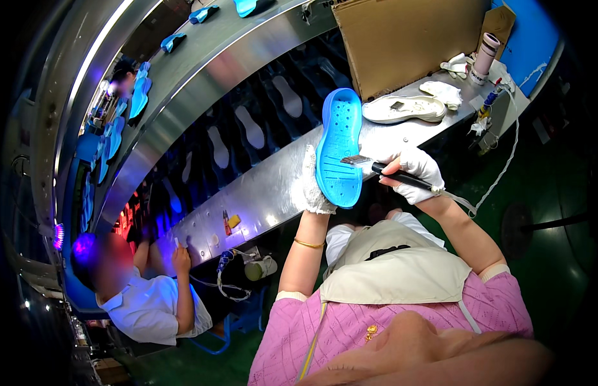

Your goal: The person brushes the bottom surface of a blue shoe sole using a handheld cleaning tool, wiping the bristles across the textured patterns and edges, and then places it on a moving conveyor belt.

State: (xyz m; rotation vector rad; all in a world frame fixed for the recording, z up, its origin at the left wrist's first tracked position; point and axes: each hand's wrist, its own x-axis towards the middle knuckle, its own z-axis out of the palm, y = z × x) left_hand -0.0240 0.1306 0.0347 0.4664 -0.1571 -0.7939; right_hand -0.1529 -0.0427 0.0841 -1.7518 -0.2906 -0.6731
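My brush [411,181] at the blue shoe sole [338,145], centre of the frame
My hands are apart, both in white gloves; my left hand [310,181] clasps the sole's left side, its fingers mostly hidden behind; my right hand [421,166] is closed round the brush's black handle, bristles over the ridged middle, though I cannot tell whether they touch; the metal counter [260,207] runs from lower left to upper right, carrying a white shoe [402,109] and a pink bottle [485,59] at upper right; a co-worker [154,309] sits lower left.
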